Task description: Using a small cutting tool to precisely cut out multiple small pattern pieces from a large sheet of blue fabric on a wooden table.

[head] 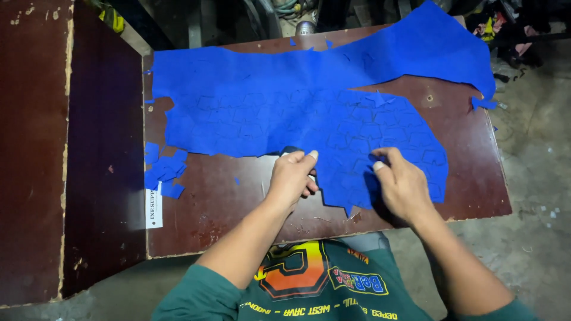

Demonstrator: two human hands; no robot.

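I am pinching the near edge of the blue sheet (309, 104) spread across the brown table (470, 178) with my left hand (292, 175), while my right hand (401, 185) is pressing it, fingers seemingly curled.

We see a dark red-brown counter (238, 196) with chipped edges. A large blue sheet (285, 107), scored with cut shapes, lies spread across it. Small blue pieces (162, 172) sit piled near its left edge, beside a white label (153, 208).
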